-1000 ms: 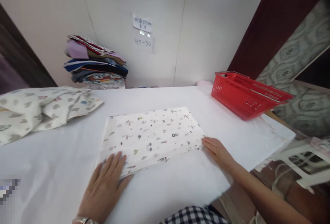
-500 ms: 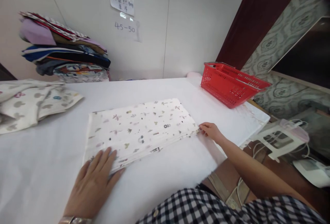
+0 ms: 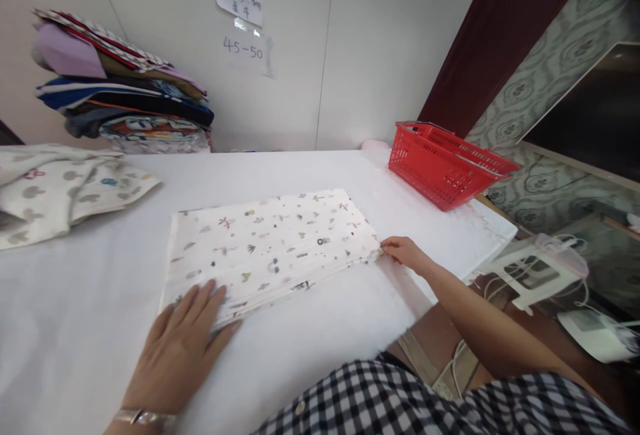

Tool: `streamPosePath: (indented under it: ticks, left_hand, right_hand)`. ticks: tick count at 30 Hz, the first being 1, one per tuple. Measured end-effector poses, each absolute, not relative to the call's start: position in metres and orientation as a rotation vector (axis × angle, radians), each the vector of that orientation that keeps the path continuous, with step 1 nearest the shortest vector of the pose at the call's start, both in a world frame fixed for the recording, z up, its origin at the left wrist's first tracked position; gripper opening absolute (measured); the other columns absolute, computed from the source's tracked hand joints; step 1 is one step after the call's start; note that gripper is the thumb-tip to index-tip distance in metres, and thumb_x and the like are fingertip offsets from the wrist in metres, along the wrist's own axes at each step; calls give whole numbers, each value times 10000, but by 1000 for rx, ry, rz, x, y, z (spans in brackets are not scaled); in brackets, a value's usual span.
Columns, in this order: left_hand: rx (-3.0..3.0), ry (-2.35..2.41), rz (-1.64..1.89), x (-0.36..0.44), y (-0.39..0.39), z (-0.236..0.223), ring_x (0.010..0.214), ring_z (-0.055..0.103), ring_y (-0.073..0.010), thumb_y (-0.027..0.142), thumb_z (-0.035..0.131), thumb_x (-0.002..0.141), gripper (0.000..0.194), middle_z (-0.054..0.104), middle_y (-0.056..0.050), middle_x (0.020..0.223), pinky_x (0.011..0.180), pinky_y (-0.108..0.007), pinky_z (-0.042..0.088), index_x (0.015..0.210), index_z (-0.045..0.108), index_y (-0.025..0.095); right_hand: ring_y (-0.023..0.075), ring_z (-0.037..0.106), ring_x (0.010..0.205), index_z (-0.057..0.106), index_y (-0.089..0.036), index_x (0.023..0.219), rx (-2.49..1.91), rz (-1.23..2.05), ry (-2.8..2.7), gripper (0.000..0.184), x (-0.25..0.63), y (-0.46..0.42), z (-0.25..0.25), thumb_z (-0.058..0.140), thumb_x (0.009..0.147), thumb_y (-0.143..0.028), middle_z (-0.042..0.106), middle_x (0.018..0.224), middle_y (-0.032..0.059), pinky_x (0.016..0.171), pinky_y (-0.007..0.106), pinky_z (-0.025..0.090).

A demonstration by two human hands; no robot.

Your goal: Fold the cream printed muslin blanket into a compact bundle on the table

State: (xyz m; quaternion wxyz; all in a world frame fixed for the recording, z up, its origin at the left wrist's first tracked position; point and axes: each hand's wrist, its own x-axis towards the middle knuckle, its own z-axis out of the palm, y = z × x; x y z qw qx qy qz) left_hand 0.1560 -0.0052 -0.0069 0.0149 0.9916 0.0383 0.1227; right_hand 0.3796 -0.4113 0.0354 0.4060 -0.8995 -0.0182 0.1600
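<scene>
A folded white cloth (image 3: 280,241) with small coloured prints lies flat on the white-covered table (image 3: 320,348), its layers showing along the near edge. My left hand (image 3: 185,341) rests flat on its near left corner, fingers stretched out and thumb apart. At the near right corner, my right hand (image 3: 405,253) pinches the cloth's edge between thumb and fingers. Part of the left corner is hidden under my left hand.
A crumpled white cloth with grey prints (image 3: 75,188) lies at the left. Behind it rises a stack of folded fabrics (image 3: 125,88). A red plastic basket (image 3: 445,165) stands at the back right. Beyond the table's right edge are a white frame (image 3: 535,275) and cables.
Both hands keep their places on the cloth's near corners. The view has shifted slightly; the cloth looks unchanged.
</scene>
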Motion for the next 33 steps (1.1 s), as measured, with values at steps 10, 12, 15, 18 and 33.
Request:
streamPosePath:
  ticks: [10,12,15,18,33]
  left_hand:
    - [3106,154,352,156,-8,-3,1299,312,-276,594,292,782,676,409,-72,1382,1056,-451,233,1281,452,168]
    - [3099,150,356,156,-8,-3,1298,313,-278,601,287,781,683,410,-76,1381,1050,-456,240,1281,452,166]
    - [3093,140,376,155,-7,-4,1301,308,-280,603,282,784,688,404,-78,1385,1052,-462,235,1288,444,164]
    - [3107,131,370,155,-6,-6,1306,299,-279,603,288,785,688,395,-75,1391,1055,-462,230,1294,440,165]
    - [3102,135,384,155,-6,-5,1298,310,-276,586,308,786,668,396,-69,1391,1053,-449,233,1293,440,172]
  right_hand:
    - [59,412,428,607,-147,716,-2246,466,-18,143,380,-407,45,614,682,-285,532,537,-20,417,194,318]
    - [64,414,426,591,-152,698,-2239,491,-17,140,380,-405,46,630,665,-282,522,515,-24,410,194,312]
    - [67,416,429,578,-161,707,-2215,531,-27,146,380,-403,46,639,647,-279,497,491,-39,408,193,302]
    - [67,407,427,563,-169,737,-2150,558,-35,161,380,-403,44,629,640,-280,475,475,-55,399,189,280]
    - [73,471,479,517,-169,800,-1984,430,-5,249,383,-402,39,611,583,-247,537,591,-39,397,184,286]
